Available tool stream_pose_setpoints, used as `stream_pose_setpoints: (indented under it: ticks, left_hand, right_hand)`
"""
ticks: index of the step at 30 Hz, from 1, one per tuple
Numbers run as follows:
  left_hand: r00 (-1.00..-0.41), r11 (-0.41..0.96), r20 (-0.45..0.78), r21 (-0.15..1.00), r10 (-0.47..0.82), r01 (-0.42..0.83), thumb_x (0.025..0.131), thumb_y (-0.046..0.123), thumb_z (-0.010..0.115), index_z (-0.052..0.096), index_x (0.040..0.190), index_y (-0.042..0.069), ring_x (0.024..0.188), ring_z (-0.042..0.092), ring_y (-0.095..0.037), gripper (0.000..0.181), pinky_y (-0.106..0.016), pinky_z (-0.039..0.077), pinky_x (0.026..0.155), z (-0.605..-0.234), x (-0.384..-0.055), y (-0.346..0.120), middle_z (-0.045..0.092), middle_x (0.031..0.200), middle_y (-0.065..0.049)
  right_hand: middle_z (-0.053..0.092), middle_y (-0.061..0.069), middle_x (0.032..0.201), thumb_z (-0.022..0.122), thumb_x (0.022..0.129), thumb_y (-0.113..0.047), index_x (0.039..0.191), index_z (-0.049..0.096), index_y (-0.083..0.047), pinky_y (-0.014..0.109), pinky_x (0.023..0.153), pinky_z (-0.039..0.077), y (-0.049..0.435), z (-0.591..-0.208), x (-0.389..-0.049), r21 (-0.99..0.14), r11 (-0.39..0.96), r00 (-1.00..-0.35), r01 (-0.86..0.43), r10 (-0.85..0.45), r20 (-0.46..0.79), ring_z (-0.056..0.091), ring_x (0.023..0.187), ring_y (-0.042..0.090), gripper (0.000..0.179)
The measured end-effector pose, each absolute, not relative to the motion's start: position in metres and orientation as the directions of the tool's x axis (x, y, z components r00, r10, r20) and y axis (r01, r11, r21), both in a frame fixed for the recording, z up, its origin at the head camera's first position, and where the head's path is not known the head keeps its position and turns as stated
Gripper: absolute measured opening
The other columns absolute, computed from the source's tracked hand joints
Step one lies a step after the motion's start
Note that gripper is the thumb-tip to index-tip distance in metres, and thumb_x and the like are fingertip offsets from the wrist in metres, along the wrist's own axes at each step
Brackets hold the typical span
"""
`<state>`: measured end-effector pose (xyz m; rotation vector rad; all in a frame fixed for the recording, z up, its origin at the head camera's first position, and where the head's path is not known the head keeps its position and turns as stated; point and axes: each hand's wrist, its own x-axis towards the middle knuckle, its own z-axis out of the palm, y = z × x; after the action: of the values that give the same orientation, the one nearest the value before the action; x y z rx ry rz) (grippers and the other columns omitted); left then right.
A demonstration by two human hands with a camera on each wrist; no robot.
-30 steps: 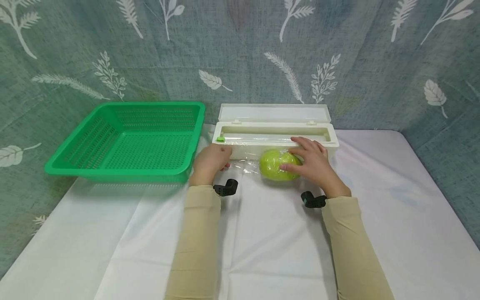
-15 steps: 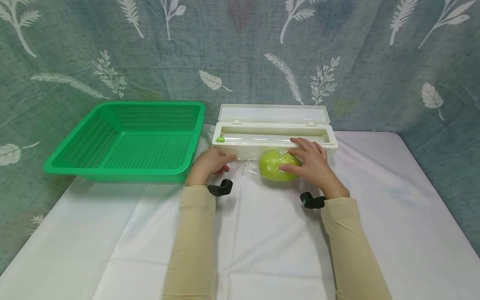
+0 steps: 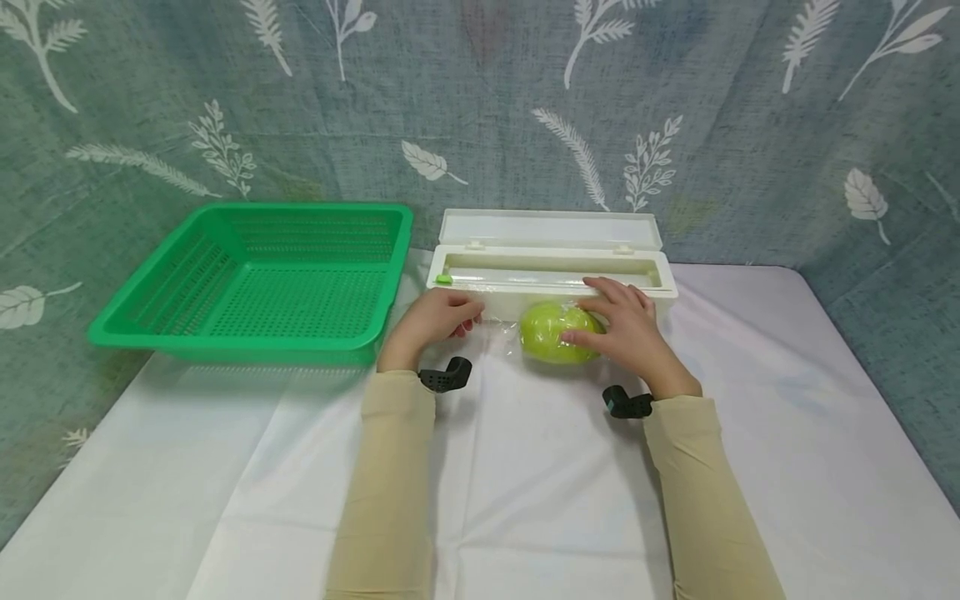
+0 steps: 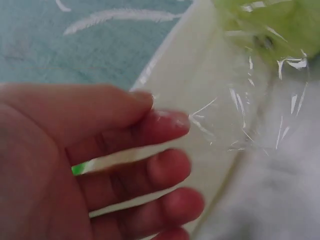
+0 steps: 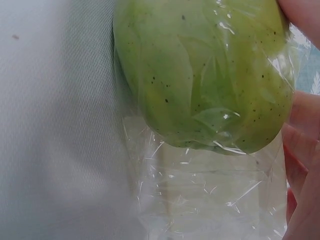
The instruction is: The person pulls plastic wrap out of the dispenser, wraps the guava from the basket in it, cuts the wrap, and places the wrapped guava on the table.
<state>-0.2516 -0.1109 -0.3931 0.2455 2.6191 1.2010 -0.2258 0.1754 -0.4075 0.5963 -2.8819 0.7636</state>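
A yellow-green fruit (image 3: 546, 335) with small dark specks lies in front of the white wrap dispenser, covered in clear plastic wrap (image 5: 212, 192). My right hand (image 3: 628, 335) grips it from the right, thumb on the near side and fingers over the far side. To the left of the fruit, loose wrap (image 4: 240, 117) stretches toward my left hand (image 3: 433, 323). The left thumb and index finger pinch the corner of this wrap, while the other fingers (image 4: 172, 167) are bent and spread apart. In the right wrist view the wrap hangs wrinkled below the fruit.
The long white dispenser (image 3: 498, 302) stands at the back with its lid (image 3: 551, 229) up and a green slider (image 3: 444, 280) at its left end. Left of it is a green perforated basket (image 3: 247, 343). A leaf-patterned grey curtain (image 3: 480, 108) rises behind the white-covered table (image 3: 540, 500).
My left hand first drew slightly left and down, then came back right toward the fruit, its thumb and index finger closing together. The right hand and fruit stay in place.
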Motion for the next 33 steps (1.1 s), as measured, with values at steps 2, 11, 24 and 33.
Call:
stream_pose_setpoints:
  ticks: [2,11,24,33]
  left_hand:
    - [-0.952,0.649,-0.136,0.757,0.275,0.079,0.089,0.034,0.051,0.067,0.09,0.008,0.07,0.054,-0.019,0.031,-0.03,0.042,0.065,-0.389,-0.251,-0.11,0.061,0.079,-0.009]
    - [-0.963,0.651,-0.049,0.746,0.264,0.141,0.089,0.033,0.05,0.068,0.098,0.021,0.083,0.059,-0.017,0.025,-0.031,0.042,0.076,-0.374,-0.244,-0.107,0.065,0.092,0.002]
    - [-0.938,0.408,-0.042,0.907,0.344,0.109,0.092,0.023,0.047,0.062,0.091,0.007,0.091,0.058,-0.018,0.022,-0.036,0.043,0.084,-0.374,-0.242,-0.079,0.063,0.101,-0.009]
    - [-0.929,0.443,-0.028,0.884,0.37,0.15,0.093,0.033,0.046,0.059,0.088,0.014,0.093,0.055,-0.007,0.023,-0.032,0.04,0.084,-0.371,-0.239,-0.065,0.064,0.097,0.007]
  right_hand:
    - [0.03,0.002,0.141,0.061,0.07,-0.062,0.117,0.059,-0.012,0.05,0.1,0.006,0.175,-0.408,-0.226,-0.455,0.797,-0.918,-0.397,-0.347,0.194,0.018,0.131,0.022,0.068]
    - [0.03,0.002,0.141,0.061,0.07,-0.061,0.116,0.059,-0.012,0.05,0.1,0.006,0.175,-0.407,-0.226,-0.443,0.803,-0.917,-0.399,-0.348,0.196,0.019,0.131,0.023,0.068]
    - [0.029,0.003,0.141,0.064,0.068,-0.06,0.115,0.061,-0.01,0.051,0.099,0.006,0.175,-0.404,-0.224,-0.449,0.799,-0.916,-0.4,-0.353,0.188,0.018,0.131,0.024,0.069]
    - [0.03,0.002,0.141,0.066,0.066,-0.06,0.114,0.062,-0.013,0.051,0.099,0.008,0.175,-0.404,-0.225,-0.431,0.806,-0.914,-0.405,-0.362,0.181,0.019,0.13,0.024,0.068]
